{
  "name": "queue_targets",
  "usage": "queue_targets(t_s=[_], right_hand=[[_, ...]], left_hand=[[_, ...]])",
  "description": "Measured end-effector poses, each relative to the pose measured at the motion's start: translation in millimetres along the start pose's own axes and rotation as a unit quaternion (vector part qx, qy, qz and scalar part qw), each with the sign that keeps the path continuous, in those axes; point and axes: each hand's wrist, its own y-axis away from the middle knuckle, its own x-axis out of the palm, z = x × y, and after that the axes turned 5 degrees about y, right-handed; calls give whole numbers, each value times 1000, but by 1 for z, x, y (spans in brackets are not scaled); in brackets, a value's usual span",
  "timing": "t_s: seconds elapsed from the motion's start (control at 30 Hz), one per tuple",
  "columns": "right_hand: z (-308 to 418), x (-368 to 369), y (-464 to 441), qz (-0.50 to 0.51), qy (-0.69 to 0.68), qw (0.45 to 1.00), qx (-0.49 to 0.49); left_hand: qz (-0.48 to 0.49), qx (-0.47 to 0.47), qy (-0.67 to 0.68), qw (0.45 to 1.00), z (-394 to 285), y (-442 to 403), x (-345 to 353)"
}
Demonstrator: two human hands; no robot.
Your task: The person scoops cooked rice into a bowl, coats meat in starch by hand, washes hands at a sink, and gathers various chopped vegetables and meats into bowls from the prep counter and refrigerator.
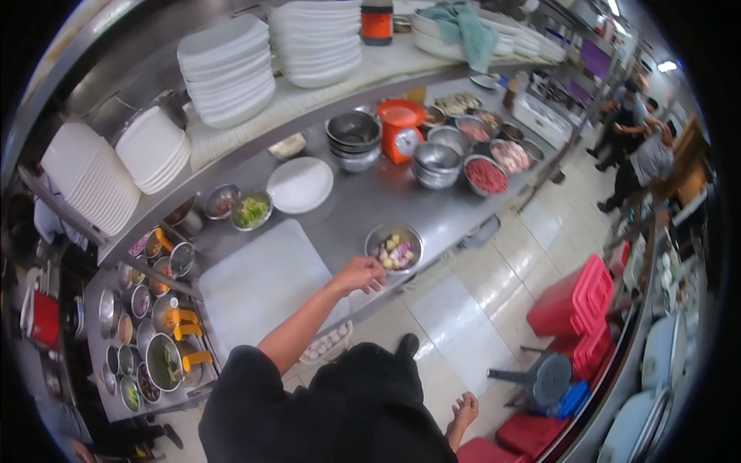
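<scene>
My left hand (pixel 359 275) reaches over the counter, its fingers bent at the near left rim of a metal bowl (pixel 417 261). The grip is partly hidden by the hand itself. Inside the bowl are chopped purple and pale yellow pieces (pixel 395 252) that look like onion. A large white cutting board (pixel 266 282) lies flat to the left of the bowl, partly under my forearm. Low at my side, away from the counter, is my right hand (pixel 464 409), with fingers loosely bent and apart and nothing seen in it.
Behind the board are a white plate (pixel 301 186) and a bowl of chopped greens (pixel 252 211). An orange scale (pixel 401 130) stands near stacked bowls (pixel 437 163) and a bowl of red meat (pixel 486 176). Stacked plates (pixel 318 42) fill the overhead shelf. Red bins (pixel 570 297) stand on the floor at right.
</scene>
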Motion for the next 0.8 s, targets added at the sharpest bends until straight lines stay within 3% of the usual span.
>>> queue_targets(t_s=[0.07,0.13,0.17,0.2,0.23,0.27,0.33,0.37,0.4,0.47,0.57,0.67,0.77,0.8], right_hand=[[44,46,-18,73,19,997,-36],[92,91,-34,141,46,987,-66],[107,111,-47,177,62,978,-92],[120,129,-60,213,78,967,-119],[136,147,-71,253,99,954,-128],[154,164,-79,283,113,941,-144],[185,198,-85,337,137,916,-168],[192,215,-95,369,138,896,-203],[196,230,-101,391,158,878,-227],[220,261,-103,429,196,837,-278],[253,293,-89,459,221,784,-353],[271,318,-77,479,214,764,-376],[274,340,-72,511,207,760,-343],[274,344,-68,515,212,759,-337]], left_hand=[[-104,176,-51,977,-57,13,-11],[-282,331,-152,888,-134,42,-16],[-403,404,-266,777,-173,54,-24],[-463,531,-286,649,-207,63,-37],[-518,549,-287,590,-237,72,-51],[-594,532,-392,459,-271,89,-60],[-630,489,-473,374,-329,103,-76],[-598,506,-512,352,-358,97,-88],[-563,522,-547,334,-381,90,-99],[-511,460,-639,346,-418,75,-98],[-446,214,-621,609,-461,47,-95],[-397,188,-626,645,-479,37,-101],[-449,392,-543,592,-482,26,-98],[-491,416,-552,530,-485,23,-98]])
